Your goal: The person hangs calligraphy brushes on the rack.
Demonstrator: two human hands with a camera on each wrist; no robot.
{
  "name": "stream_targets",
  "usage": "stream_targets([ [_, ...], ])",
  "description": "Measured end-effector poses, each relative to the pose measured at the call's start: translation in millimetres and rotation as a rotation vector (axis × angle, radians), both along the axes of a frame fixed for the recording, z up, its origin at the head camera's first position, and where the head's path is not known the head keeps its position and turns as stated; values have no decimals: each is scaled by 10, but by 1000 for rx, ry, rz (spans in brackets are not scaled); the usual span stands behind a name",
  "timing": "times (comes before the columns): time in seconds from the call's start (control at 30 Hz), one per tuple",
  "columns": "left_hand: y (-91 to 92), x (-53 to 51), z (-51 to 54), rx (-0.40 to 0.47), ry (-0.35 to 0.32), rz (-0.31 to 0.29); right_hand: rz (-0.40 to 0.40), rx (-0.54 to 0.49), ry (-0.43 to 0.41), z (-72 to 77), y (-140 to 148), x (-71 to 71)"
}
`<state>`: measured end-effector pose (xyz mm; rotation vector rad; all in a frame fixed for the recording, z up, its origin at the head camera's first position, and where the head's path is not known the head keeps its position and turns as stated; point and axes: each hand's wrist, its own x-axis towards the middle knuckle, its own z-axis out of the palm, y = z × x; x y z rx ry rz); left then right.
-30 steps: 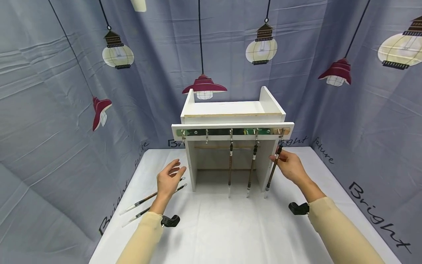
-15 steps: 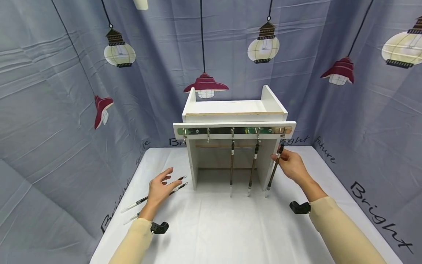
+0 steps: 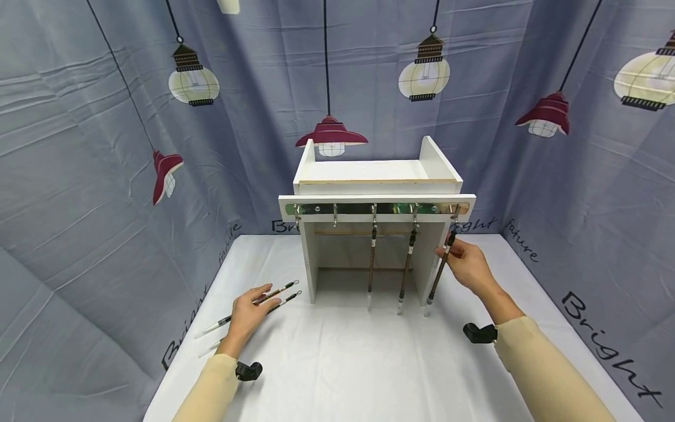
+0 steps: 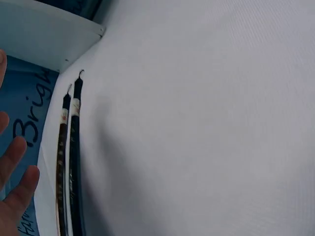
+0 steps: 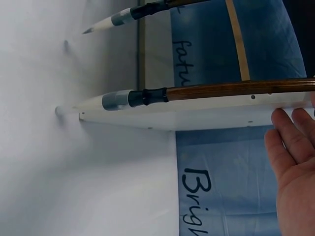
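Note:
At the left, two brushes lie side by side on the white table, one dark brush [image 3: 287, 299] nearer and one brown brush [image 3: 281, 291] behind it. My left hand [image 3: 245, 315] is over them, thumb and fingers spread apart, gripping neither; in the left wrist view its fingertips [image 4: 18, 189] are left of both brushes. Three brushes hang from the white rack [image 3: 345, 200]: a middle one [image 3: 371, 264], another [image 3: 408, 264] and the rightmost [image 3: 440, 271]. Behind the rightmost, my right hand [image 3: 469, 269] has extended fingers [image 5: 290, 135] against the rack's side panel; its thumb is unclear.
Two hooks at the left of the metal strip [image 3: 355, 208] hold nothing. An open-fronted shelf tray [image 3: 369, 171] tops the rack. Grey-blue curtains [image 3: 253, 76] with printed lamps surround the table [image 3: 343, 363] on the sides and back.
My left hand has moved down and left, over the two lying brushes. My right hand stays beside the rightmost hanging brush. The head view has shifted slightly.

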<state>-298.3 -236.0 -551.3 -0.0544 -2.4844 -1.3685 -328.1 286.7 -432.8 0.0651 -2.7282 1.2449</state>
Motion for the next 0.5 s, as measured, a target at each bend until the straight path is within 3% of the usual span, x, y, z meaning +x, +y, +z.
stream_targets([
  [0.5, -77, -1, -303, -59, -112, 46, -9, -18, -2, 3, -12, 23],
])
